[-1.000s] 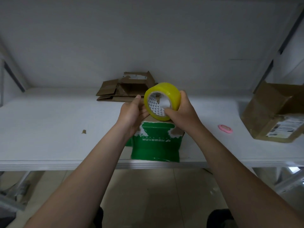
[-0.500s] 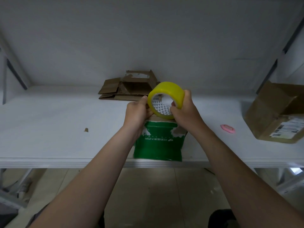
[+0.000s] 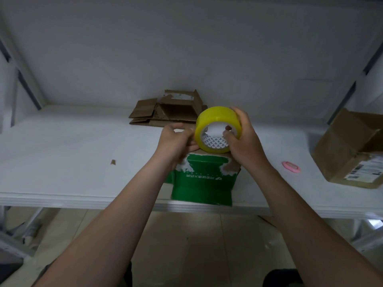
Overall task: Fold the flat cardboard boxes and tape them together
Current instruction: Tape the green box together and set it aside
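Observation:
A green and brown folded cardboard box (image 3: 204, 181) stands at the front edge of the white table (image 3: 72, 154). Just above it my right hand (image 3: 243, 139) grips a yellow roll of tape (image 3: 215, 121), thumb inside its core. My left hand (image 3: 176, 141) is beside the roll's left rim, fingers curled and pinching at the tape there; the tape end itself is too blurred to make out. A stack of flat brown cardboard boxes (image 3: 165, 110) lies at the back of the table against the wall.
A taped brown parcel with a label (image 3: 352, 150) sits at the table's right end. A small pink object (image 3: 291, 167) lies between it and the green box. A cardboard scrap (image 3: 113, 161) lies left of centre. Metal shelf uprights (image 3: 27, 88) flank both sides.
Both hands and the tape roll have shifted a little to the right above the green box. My left hand's fingers have moved along the roll's rim.

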Motion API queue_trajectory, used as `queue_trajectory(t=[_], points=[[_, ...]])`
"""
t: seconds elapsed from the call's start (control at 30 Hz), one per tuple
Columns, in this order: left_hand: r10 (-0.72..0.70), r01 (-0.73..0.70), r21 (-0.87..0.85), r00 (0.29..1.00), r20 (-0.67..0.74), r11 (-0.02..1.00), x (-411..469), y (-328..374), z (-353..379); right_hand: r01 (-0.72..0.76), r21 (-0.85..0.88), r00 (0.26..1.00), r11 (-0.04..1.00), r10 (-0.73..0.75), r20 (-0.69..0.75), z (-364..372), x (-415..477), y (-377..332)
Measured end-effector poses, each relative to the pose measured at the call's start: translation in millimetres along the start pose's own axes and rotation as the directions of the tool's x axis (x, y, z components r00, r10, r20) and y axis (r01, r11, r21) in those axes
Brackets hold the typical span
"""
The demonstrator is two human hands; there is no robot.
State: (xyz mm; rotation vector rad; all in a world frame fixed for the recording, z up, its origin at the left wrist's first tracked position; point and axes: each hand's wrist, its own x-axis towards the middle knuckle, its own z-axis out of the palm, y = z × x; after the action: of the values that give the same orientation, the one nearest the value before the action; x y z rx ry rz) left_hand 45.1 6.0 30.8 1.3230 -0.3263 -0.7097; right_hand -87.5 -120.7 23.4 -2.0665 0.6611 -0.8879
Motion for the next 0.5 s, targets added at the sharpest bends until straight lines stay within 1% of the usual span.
queue_trajectory(t=[0.13, 0.23, 0.3, 0.4, 0.5], points=[[0.072, -0.062, 0.2, 0.997, -0.043, 0.978, -0.9, 0.1, -4.2, 0.003, -0.008, 1.0, 1.0, -0.003, -0.029, 5.4, -4.3, -3.5], [0.089, -0.067, 0.29, 0.994, -0.063, 0.955, -0.8, 1.9, -9.9, -0.063, 0.01, 0.996, 0.998, 0.063, -0.056, 12.0, -6.6, -2.2], [0.098, -0.07, 0.339, 0.993, -0.066, 0.938, 0.6, 3.7, -13.9, -0.078, -0.036, 0.995, 0.996, 0.075, -0.068, 15.7, -6.2, -0.8], [0.122, -0.087, 0.451, 0.991, -0.05, 0.888, 2.5, 4.9, -17.4, -0.051, -0.128, 0.997, 0.991, 0.044, -0.059, 16.2, -5.0, -4.0], [0.109, -0.078, 0.471, 0.993, -0.039, 0.879, 1.0, 5.7, -20.0, -0.022, -0.233, 0.999, 0.972, 0.013, -0.041, 15.0, -4.1, -6.5]])
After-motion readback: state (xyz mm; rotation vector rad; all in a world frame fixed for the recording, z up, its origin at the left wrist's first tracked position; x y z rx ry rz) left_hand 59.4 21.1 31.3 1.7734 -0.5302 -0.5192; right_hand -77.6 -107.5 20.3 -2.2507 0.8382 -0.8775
